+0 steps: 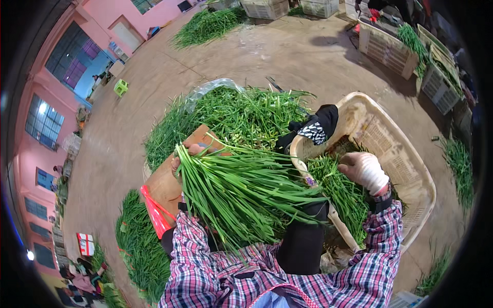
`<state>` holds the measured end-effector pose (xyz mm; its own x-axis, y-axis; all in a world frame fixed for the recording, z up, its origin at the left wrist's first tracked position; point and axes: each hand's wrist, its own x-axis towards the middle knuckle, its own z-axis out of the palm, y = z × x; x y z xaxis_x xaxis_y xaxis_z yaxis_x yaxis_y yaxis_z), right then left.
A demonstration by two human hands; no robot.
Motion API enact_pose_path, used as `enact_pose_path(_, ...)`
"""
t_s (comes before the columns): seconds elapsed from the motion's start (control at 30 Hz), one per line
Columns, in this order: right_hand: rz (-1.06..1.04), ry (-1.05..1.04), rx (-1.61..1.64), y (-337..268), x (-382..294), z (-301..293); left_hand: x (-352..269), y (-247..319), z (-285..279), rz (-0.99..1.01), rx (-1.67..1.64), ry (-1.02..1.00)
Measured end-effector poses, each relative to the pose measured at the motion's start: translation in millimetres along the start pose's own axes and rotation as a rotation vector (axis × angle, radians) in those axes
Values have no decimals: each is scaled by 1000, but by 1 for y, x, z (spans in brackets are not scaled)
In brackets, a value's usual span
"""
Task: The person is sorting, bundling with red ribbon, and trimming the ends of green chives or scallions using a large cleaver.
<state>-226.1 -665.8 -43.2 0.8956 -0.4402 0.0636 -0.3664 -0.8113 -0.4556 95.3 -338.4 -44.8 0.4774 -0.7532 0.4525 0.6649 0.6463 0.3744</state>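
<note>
My left hand (188, 152) grips a fanned bunch of long green leafy stalks (238, 188) by its pale ends, and the leaves spread right across my lap. Beneath that hand lies a brown board (163, 181) with red plastic strips (156, 211) at its lower edge. My right hand (360, 169), wrapped in white over the palm and wrist, hovers over or touches greens (342, 192) inside a large off-white plastic crate (408, 154); its fingertips are partly hidden, and whether it holds anything is unclear. A black cloth with a patterned band (314, 131) hangs on the crate's near-left corner.
Loose greens (238, 111) are heaped ahead, with clear plastic film (212, 86) behind. Red-tied bundles (142, 246) lie at my left. Farther off are another heap (210, 25), filled crates (387, 48), a green stool (121, 88) and people at the lower left (83, 279) and upper right.
</note>
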Motion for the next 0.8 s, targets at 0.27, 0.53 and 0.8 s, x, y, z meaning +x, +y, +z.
enact_pose_path(0.27, -319, -287, 943, -195, 65, 67, -39, 14, 50, 89, 140, 141)
enact_pose_path(0.53, -271, -775, 1519, -281, 38, 120, -77, 51, 92, -24, 352, 366)
enact_pose_path(0.8, -299, -726, 1014, -310, 21, 131, -105, 42, 82, 11, 683, 498)
